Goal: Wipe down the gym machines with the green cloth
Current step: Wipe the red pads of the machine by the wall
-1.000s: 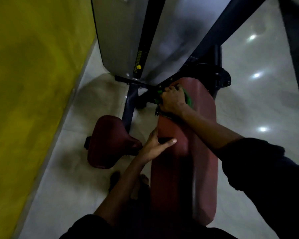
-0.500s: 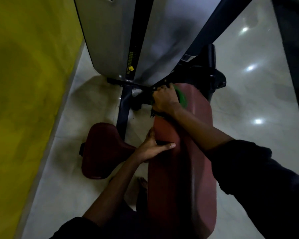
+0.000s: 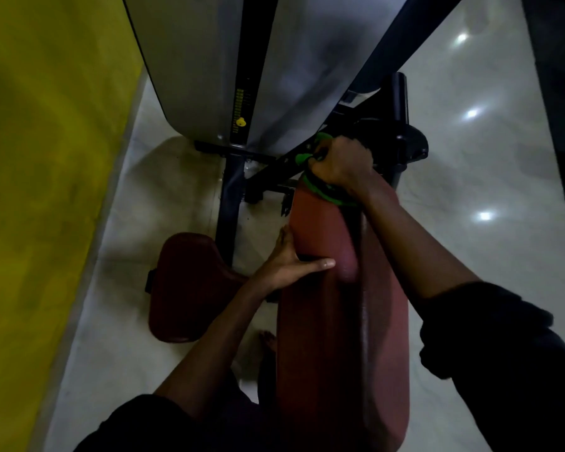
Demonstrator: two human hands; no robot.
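- Green cloth (image 3: pixel 320 187): bunched, draped over the far top end of the pad.
- Pad (image 3: pixel 340 321): long, reddish-brown, upholstered, on a dark-framed gym machine (image 3: pixel 232 197).

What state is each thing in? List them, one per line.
green cloth: bunched, pressed on the pad's far end.
right hand: closed on the cloth.
left hand: open, bracing the pad's left edge.
long red pad: tilted, partly shiny.
red seat: unoccupied, untouched.
yellow weight pin: inserted low in the stack.
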